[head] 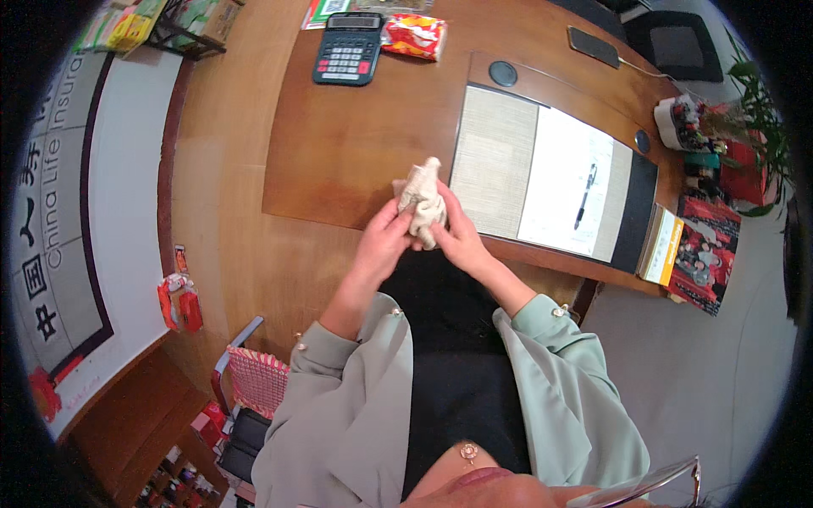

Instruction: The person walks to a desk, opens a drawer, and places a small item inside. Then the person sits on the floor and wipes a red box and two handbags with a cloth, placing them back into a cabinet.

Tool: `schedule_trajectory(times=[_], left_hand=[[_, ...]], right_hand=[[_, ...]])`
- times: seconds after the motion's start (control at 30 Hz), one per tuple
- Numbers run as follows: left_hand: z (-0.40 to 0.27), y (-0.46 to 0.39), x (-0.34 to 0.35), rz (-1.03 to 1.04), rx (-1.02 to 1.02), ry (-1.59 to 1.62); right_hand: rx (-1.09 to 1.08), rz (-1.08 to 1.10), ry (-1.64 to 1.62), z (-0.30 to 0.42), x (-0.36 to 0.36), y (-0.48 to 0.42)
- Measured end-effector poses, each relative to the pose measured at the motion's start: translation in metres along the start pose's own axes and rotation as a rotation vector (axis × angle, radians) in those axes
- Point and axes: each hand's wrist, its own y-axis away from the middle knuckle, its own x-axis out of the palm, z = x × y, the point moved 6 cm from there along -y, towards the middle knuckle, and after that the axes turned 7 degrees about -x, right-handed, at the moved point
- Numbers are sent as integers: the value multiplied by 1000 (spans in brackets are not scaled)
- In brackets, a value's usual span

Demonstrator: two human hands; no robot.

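A crumpled cream-coloured cloth [422,193] is bunched between my two hands, just over the near edge of a brown wooden desk [356,146]. My left hand [383,236] grips it from the left side, thumb on top. From the right, my right hand [462,232] holds the same cloth with the thumb pressed near its lower end. The fingers beneath the cloth are partly hidden. Right of the cloth lies a desk pad [498,159], with white paper sheets [559,184] and a black-and-clear pen [585,195] on it.
A calculator [348,51] and a red-yellow packet [414,36] lie at the desk's far left. Farther right are a smartphone [592,46] on a cable, a potted plant [765,120] and stacked booklets [660,247]. A woven-back chair [257,381] stands behind on the left.
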Motion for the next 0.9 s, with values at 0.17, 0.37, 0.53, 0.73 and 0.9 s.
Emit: schedule_trajectory(times=[0.17,0.37,0.53,0.73,0.9], left_hand=[[11,35,-46,-325,152,-64],[40,104,-103,-552,149,-123],[70,132,-131,-583,113,5],[50,134,-159,-462,99,-33],[30,136,-198,-421,-47,-15]], right_hand=[[19,-10,107,-16,-6,-42],[-184,-13,893,-42,-5,-168],[-158,43,1248,-75,44,-174],[-149,-95,1271,-92,68,-177],[-369,348,1064,-76,242,-92]])
